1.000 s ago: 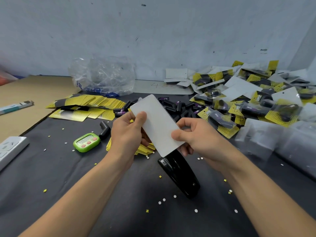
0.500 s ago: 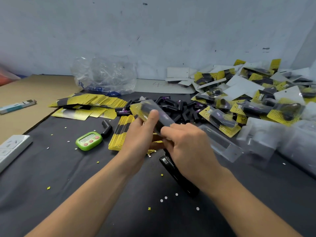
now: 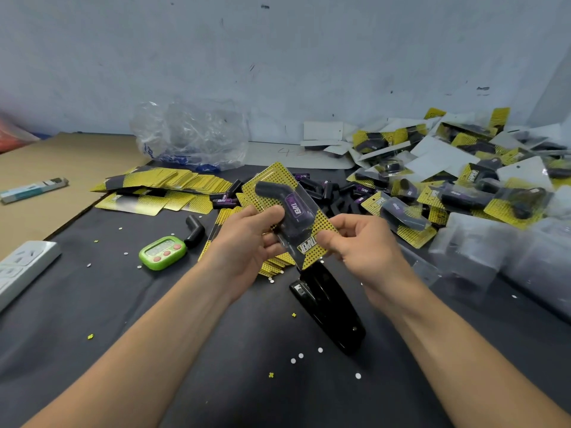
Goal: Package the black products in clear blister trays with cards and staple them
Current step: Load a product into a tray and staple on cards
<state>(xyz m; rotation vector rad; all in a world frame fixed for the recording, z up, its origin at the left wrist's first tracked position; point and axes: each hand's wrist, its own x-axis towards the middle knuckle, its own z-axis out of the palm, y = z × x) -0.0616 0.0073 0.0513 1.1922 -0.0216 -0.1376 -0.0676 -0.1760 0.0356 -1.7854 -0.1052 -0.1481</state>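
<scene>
I hold one blister pack [image 3: 285,205] face up above the table: a yellow and black card with a black angled product under a clear tray. My left hand [image 3: 247,245] grips its left edge, thumb on the front. My right hand [image 3: 358,245] pinches its lower right corner. Directly under the pack lies a black stapler [image 3: 327,307]. Loose black products [image 3: 327,189] lie in a heap behind the pack, and one more black product [image 3: 194,231] lies by the timer. Yellow cards [image 3: 160,183] are fanned out at the left. Empty clear trays [image 3: 482,251] are stacked at the right.
Finished packs [image 3: 457,180] are piled at the back right. A green timer [image 3: 162,253] sits left of my hands, a white power strip [image 3: 21,267] at the far left edge, a crumpled clear bag [image 3: 191,134] against the wall. Paper punch dots are scattered on the dark cloth.
The pack showed its white back a second ago; it has been turned over and now faces me with the printed side. My right hand moved from its top to its lower corner.
</scene>
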